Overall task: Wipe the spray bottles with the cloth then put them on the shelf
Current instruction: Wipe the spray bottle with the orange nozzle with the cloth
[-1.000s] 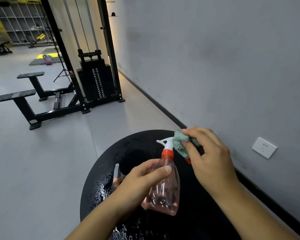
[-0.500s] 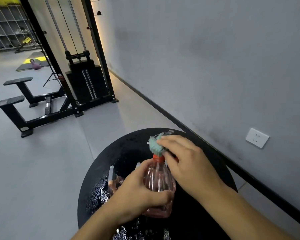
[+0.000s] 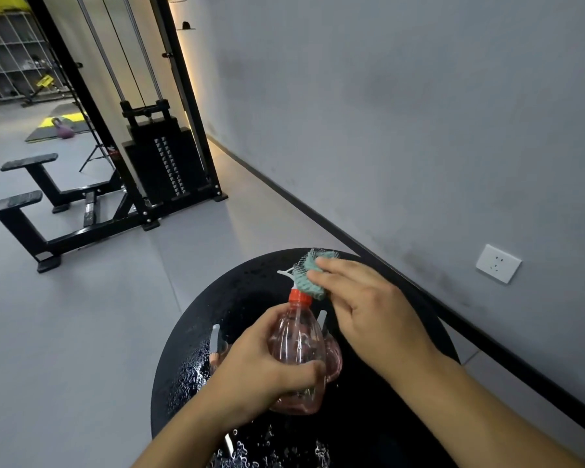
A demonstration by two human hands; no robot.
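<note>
Both hands busy: your left hand (image 3: 267, 363) wraps the pink spray bottle (image 3: 298, 352) above the black round table (image 3: 190, 349), while your right hand (image 3: 368, 305) pinches the teal cloth (image 3: 306, 278) onto its nozzle (fingers fairly straight).

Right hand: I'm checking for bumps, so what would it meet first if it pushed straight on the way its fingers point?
Probably the white spray nozzle of the clear pink plastic bottle; the right hand already presses the teal knitted cloth against it. Depth beyond is unclear.

Open floor (image 3: 98, 315) left of round table (image 3: 190, 349); wall (image 3: 419, 130) close on right.
</note>
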